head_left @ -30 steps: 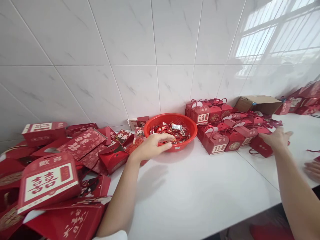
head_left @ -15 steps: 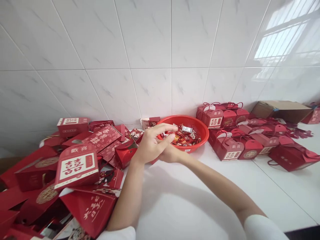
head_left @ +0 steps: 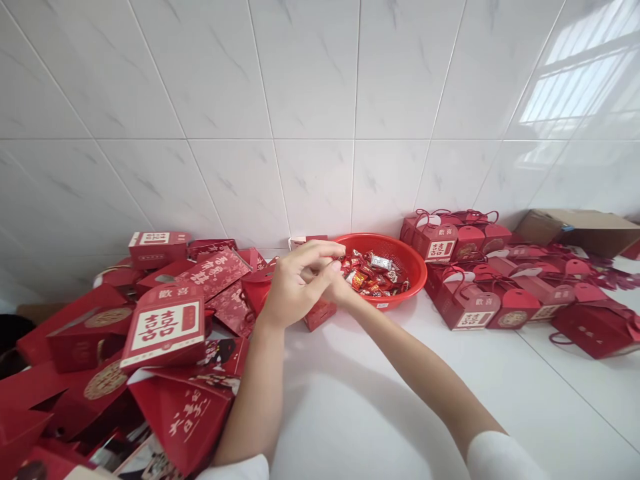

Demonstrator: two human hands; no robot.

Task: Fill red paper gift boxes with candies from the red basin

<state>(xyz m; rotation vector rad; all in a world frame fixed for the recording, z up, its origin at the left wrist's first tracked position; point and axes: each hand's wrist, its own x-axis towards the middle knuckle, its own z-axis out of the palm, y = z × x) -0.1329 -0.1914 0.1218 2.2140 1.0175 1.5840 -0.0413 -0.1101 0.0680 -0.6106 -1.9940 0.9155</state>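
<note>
My left hand (head_left: 293,285) is held over a red box (head_left: 320,313), its fingers curled and its thumb bent towards them. Whatever may lie inside that grip is hidden. My right hand (head_left: 335,285) is behind the left one, close against it, and its fingers are mostly out of sight. The box under both hands shows only its lower part and a bit of its back edge. Just to the right stands a red plastic basket (head_left: 383,303) with wrapped candies (head_left: 367,273) in it, one of them silver.
On the left lies a heap of red gift boxes (head_left: 165,327), some folded up and some loose. Several closed boxes with cord handles (head_left: 470,300) stand in rows at the right. Behind them is a brown cardboard box (head_left: 580,227). A white tiled wall (head_left: 315,187) closes off the back.
The view has turned a little to the left. Both hands have moved slightly left relative to the basket, and more of the red box beneath them shows.
</note>
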